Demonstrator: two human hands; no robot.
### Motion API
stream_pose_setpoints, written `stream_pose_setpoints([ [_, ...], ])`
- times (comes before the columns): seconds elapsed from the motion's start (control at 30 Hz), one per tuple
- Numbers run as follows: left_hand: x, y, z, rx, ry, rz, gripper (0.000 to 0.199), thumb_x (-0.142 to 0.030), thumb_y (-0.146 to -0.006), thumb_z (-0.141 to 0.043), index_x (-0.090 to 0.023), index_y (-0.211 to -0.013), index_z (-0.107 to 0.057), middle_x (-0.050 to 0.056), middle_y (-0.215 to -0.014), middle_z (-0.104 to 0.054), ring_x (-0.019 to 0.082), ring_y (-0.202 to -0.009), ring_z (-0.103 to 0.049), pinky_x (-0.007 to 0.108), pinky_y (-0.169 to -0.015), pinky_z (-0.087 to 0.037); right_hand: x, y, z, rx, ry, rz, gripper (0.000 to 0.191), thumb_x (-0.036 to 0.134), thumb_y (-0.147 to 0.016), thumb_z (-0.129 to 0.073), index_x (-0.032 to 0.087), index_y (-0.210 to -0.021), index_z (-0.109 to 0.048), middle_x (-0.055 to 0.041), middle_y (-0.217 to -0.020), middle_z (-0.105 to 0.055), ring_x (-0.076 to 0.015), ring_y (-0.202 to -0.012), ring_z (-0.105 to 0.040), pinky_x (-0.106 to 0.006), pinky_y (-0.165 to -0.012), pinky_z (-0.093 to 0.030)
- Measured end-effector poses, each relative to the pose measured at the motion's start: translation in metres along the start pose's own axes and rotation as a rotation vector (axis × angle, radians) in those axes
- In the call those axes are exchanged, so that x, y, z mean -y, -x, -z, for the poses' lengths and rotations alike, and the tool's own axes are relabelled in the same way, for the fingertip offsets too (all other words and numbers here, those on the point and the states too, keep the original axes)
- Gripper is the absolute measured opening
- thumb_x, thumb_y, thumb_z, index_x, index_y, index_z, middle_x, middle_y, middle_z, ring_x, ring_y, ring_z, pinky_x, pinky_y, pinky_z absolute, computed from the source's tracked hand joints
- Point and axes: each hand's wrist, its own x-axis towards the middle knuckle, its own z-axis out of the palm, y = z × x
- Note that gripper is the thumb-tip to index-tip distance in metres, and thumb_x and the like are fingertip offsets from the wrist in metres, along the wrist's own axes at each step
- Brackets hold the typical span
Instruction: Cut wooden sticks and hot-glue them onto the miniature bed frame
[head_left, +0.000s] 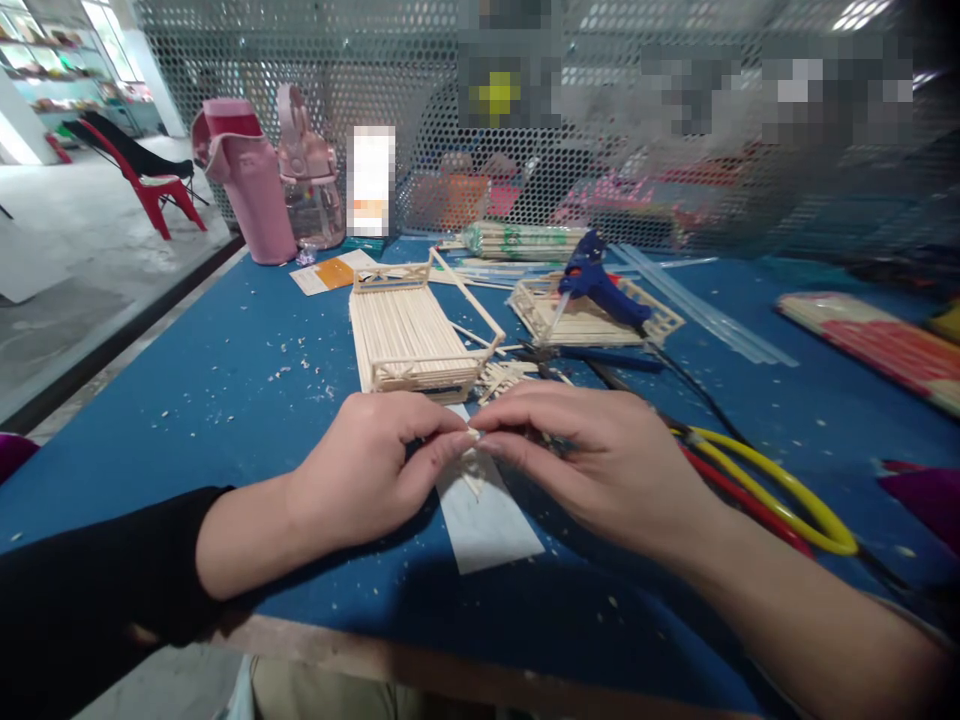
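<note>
My left hand (382, 455) and my right hand (592, 450) meet in front of me, thumb and forefinger pinched on each. Between the fingertips is a tiny pale wooden stick piece (473, 433), mostly covered by the fingers. Below them lies a strip of white paper (491, 535), with thin pale sticks (474, 485) over it. Just beyond my hands stands a small bed-shaped model (409, 325) made of wooden sticks. Short cut sticks (504, 378) are heaped at its right corner.
A blue glue gun (596, 280) rests over a second stick model (577, 325). Yellow-and-red-handled pliers (780, 490) lie right of my right hand. Clear glue sticks (705, 305), a pink thermos (259, 190), a clear bottle (311, 200) and a stick packet (525, 241) are further back.
</note>
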Motion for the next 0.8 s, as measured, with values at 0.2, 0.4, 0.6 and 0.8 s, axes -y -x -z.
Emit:
stream_pose_setpoints([
  [0.2, -0.003, 0.002, 0.001, 0.062, 0.133, 0.026, 0.014, -0.018, -0.086, -0.055, -0.015, -0.082, -0.069, 0.001, -0.074, -0.072, 0.009, -0.066, -0.063, 0.018, -0.063, -0.048, 0.0, 0.003, 0.001, -0.008, -0.03, 0.098, 0.015, 0.018, -0.086, -0.053, 0.021, -0.082, -0.067, -0.0009, -0.077, -0.071, -0.0119, -0.072, -0.064, -0.022, -0.066, -0.047],
  [0.4, 0.0, 0.003, 0.002, 0.063, -0.015, 0.027, 0.017, -0.025, -0.085, -0.057, -0.015, -0.096, -0.065, 0.005, -0.088, -0.072, 0.016, -0.082, -0.066, 0.026, -0.076, -0.051, -0.006, 0.001, 0.009, 0.025, 0.052, 0.069, 0.013, 0.019, -0.085, -0.052, 0.019, -0.081, -0.065, -0.0017, -0.075, -0.068, -0.0123, -0.069, -0.06, -0.023, -0.064, -0.043],
  [0.6, 0.006, 0.006, -0.002, 0.198, -0.244, 0.04, 0.068, -0.032, -0.078, -0.065, -0.011, -0.135, -0.036, 0.014, -0.12, -0.062, 0.028, -0.107, -0.058, 0.04, -0.089, -0.049, -0.022, -0.001, 0.002, 0.215, 0.206, 0.064, 0.018, 0.02, -0.085, -0.048, 0.017, -0.076, -0.063, -0.0032, -0.074, -0.067, -0.0148, -0.069, -0.057, -0.028, -0.067, -0.036],
  [0.8, 0.008, 0.007, -0.005, 0.262, -0.281, 0.063, 0.073, -0.031, -0.079, -0.063, -0.012, -0.139, -0.028, 0.015, -0.123, -0.059, 0.029, -0.111, -0.056, 0.041, -0.09, -0.049, -0.022, -0.001, -0.009, 0.23, 0.34, 0.092, 0.023, 0.02, -0.087, -0.045, 0.017, -0.077, -0.065, -0.0051, -0.074, -0.065, -0.016, -0.071, -0.054, -0.033, -0.073, -0.028],
])
